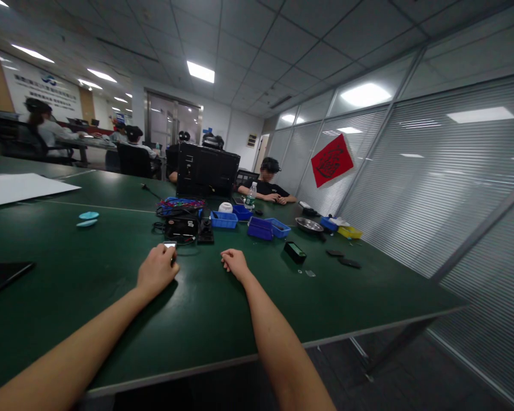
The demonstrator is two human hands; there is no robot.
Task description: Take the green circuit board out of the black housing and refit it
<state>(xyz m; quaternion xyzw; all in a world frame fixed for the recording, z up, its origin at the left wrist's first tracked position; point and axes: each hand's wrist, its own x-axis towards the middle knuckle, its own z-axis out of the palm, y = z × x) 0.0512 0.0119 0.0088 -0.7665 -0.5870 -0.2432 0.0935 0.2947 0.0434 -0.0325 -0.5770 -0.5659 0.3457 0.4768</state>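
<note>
My left hand [158,268] is closed around a small flat object with a bright white face [170,244]; most of it is hidden by my fingers, and its kind cannot be made out. To the right, my right hand [235,263] rests above the green table [209,319] with its fingers curled together, and nothing shows in them. Just beyond my left hand sits a black box-shaped device [182,227] with cables around it. A black case with a greenish top [295,252] lies to the right of my right hand.
Blue bins [224,220], a baseball [225,208], a water bottle [251,196] and a metal bowl [309,225] stand farther back. Behind the cables rises a black monitor-like panel [208,171]. A person [268,185] sits across the table. Light-blue pieces [88,219] lie left.
</note>
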